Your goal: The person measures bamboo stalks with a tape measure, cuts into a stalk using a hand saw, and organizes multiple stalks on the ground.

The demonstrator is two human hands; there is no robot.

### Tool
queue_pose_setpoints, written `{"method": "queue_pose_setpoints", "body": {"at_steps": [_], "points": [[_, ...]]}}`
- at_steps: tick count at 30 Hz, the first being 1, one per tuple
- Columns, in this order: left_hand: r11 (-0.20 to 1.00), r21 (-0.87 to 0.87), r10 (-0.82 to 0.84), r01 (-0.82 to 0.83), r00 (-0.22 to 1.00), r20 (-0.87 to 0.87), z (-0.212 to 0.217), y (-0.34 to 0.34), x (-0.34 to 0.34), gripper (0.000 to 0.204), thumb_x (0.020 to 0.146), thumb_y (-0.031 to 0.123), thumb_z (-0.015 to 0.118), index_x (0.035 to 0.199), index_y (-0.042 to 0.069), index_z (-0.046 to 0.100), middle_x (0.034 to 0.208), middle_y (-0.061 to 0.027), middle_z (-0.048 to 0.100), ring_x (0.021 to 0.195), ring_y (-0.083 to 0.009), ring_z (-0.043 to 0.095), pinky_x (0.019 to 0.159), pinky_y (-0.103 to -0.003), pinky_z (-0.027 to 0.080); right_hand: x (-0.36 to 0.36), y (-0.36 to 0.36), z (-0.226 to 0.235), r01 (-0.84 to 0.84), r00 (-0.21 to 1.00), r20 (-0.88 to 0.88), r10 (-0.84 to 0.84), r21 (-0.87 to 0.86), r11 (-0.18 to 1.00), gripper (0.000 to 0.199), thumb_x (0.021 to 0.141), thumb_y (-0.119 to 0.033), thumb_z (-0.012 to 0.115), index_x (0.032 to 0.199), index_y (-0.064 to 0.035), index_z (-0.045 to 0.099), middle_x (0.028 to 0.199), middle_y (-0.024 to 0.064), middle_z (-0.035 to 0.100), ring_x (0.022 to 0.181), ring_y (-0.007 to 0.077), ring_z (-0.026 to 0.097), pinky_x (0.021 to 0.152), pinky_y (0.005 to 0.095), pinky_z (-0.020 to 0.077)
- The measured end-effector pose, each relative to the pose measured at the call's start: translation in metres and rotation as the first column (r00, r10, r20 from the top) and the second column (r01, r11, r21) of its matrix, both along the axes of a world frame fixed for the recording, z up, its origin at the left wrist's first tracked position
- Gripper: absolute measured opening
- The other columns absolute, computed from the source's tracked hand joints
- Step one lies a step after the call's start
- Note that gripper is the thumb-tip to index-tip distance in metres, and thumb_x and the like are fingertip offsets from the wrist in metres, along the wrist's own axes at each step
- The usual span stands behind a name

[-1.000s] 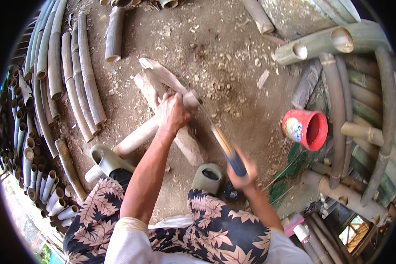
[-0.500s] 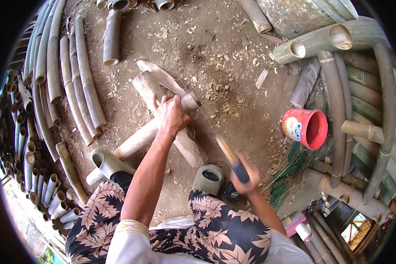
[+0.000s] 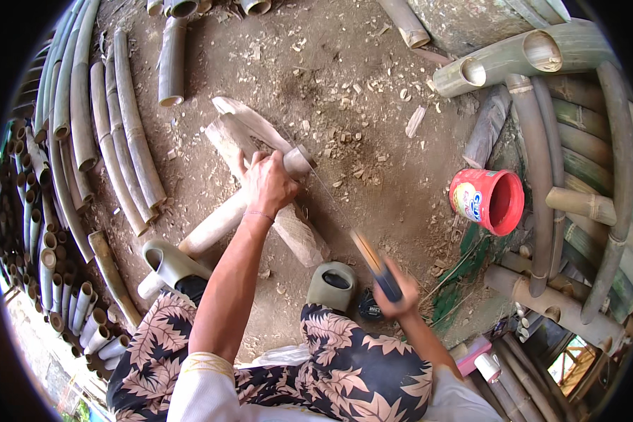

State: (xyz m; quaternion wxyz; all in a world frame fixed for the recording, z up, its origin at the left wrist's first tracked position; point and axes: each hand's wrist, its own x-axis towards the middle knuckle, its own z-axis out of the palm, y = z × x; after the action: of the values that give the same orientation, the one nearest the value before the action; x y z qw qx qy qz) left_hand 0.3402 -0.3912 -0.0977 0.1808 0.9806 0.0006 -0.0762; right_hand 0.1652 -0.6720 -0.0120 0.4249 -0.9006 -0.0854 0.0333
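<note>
My left hand (image 3: 269,184) is closed around a pale bamboo pole (image 3: 214,224) near its far end. The pole rests at a slant across rough split wood pieces (image 3: 299,235) on the ground. In my right hand (image 3: 399,290), somewhat blurred, is the handle of a handsaw (image 3: 368,254) with a wooden and dark grip. Its thin blade runs up and left to the pole's end, just right of my left fingers. The exact contact between teeth and bamboo is too fine to make out.
Olive clogs (image 3: 333,287) on my feet flank the pole's near end. To the right stands a red plastic bucket (image 3: 506,202) by stacked bamboo (image 3: 538,183). Long bamboo poles (image 3: 139,126) lie at the left. Wood chips (image 3: 348,137) litter the dirt floor.
My right hand has drawn the saw slightly down and right, away from the pole's end. My left hand keeps its grip on the bamboo; the whole view has shifted a little.
</note>
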Motion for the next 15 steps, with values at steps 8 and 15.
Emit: {"method": "queue_pose_setpoints", "body": {"at_steps": [8,15], "points": [[1.000,0.029,-0.005,0.007,0.997,-0.071,0.009,-0.011,0.009,0.031,0.060,0.017,0.069,0.088,0.005,0.064,0.095,-0.0145,0.071,0.113,-0.0309,0.060,0.117,-0.055,0.014,0.028,0.018,-0.038,0.025,0.992,0.118,-0.033,0.075,0.997,0.053,0.075,-0.003,0.068,0.126,0.0094,0.059,0.081,0.0159,0.070,0.063,0.0245,0.069,0.061,0.0332,0.0548],[0.999,0.030,0.031,-0.030,0.999,-0.039,0.008,-0.002,0.007,0.033,0.061,0.015,0.064,0.092,0.005,0.065,0.102,-0.0158,0.072,0.117,-0.0298,0.059,0.118,-0.055,0.012,-0.025,-0.023,-0.007,-0.012,0.998,0.057,0.013,-0.018,1.000,0.050,0.075,0.002,0.062,0.124,0.0142,0.058,0.094,0.0214,0.073,0.073,0.0252,0.075,0.062,0.0311,0.0570]]}}
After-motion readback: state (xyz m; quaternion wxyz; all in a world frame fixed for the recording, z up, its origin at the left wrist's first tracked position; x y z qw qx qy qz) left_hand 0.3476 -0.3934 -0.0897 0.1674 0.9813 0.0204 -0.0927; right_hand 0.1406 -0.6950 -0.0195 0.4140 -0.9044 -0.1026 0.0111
